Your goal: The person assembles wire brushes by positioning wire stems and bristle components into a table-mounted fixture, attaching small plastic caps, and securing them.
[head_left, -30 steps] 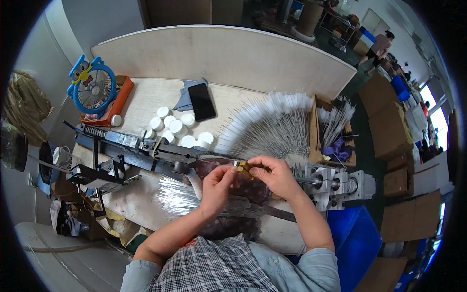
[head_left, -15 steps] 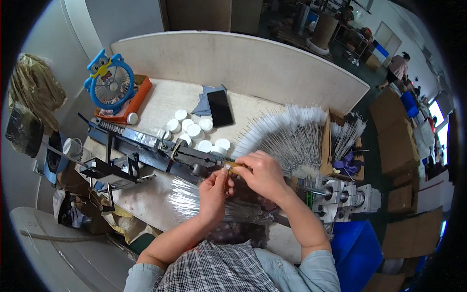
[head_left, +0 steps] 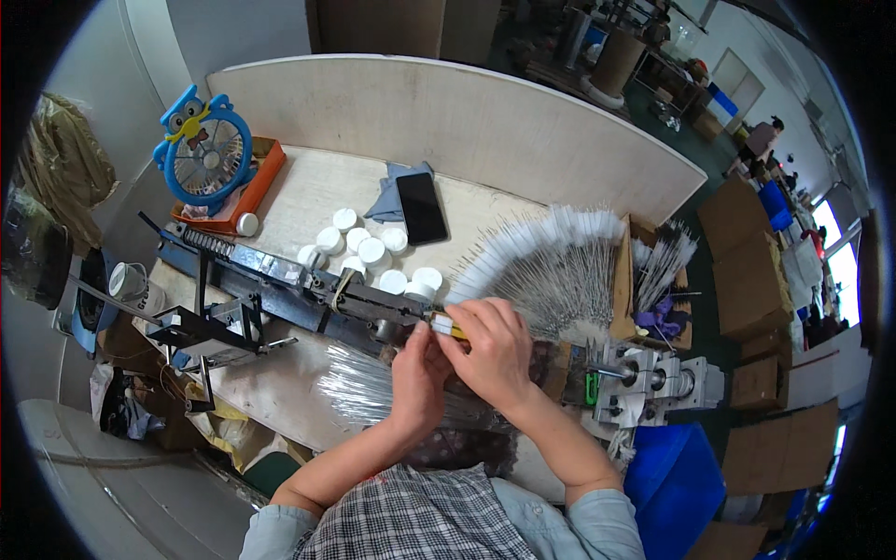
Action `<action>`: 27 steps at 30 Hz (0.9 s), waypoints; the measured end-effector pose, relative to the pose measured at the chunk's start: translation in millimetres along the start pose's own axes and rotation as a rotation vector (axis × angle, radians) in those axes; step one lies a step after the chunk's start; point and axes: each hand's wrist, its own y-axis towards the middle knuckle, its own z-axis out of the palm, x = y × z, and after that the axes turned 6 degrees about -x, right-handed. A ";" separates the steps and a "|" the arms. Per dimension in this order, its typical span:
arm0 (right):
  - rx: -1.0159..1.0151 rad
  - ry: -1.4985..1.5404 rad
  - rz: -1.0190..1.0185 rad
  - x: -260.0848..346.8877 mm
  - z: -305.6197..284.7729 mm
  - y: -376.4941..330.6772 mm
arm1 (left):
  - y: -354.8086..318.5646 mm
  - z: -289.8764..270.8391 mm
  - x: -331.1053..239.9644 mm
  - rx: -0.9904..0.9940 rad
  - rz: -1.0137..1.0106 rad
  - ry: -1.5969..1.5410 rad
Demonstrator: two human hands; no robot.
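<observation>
My left hand (head_left: 418,373) and my right hand (head_left: 490,347) meet at the middle of the bench, fingertips together on a small yellow and white piece (head_left: 446,326). They hold it at the end of a long dark metal machine rail (head_left: 280,285). Under my wrists lies a bundle of thin shiny rods (head_left: 369,387). A wide fan of thin white-tipped rods (head_left: 551,266) spreads just beyond my right hand.
Several white round caps (head_left: 369,250) lie behind the rail, with a black phone (head_left: 422,207) on a grey cloth. A blue owl-shaped fan (head_left: 203,149) stands far left beside an orange tray. A grey motor block (head_left: 653,383) sits right, cardboard boxes beyond.
Both hands, still joined on the small piece, have shifted left along the bench toward the rail's end. My head has turned, so the bench sits differently in view.
</observation>
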 end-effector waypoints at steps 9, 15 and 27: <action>-0.042 0.017 -0.142 -25.6 -17.4 -10.7 | -4.2 14.1 4.1 -0.089 0.037 0.048; -0.016 0.053 -0.149 -17.0 -18.7 0.0 | 2.7 -0.4 4.9 0.006 0.008 0.019; -0.072 0.052 -0.145 -11.9 -9.9 -0.6 | -1.1 1.5 5.8 -0.081 0.001 -0.034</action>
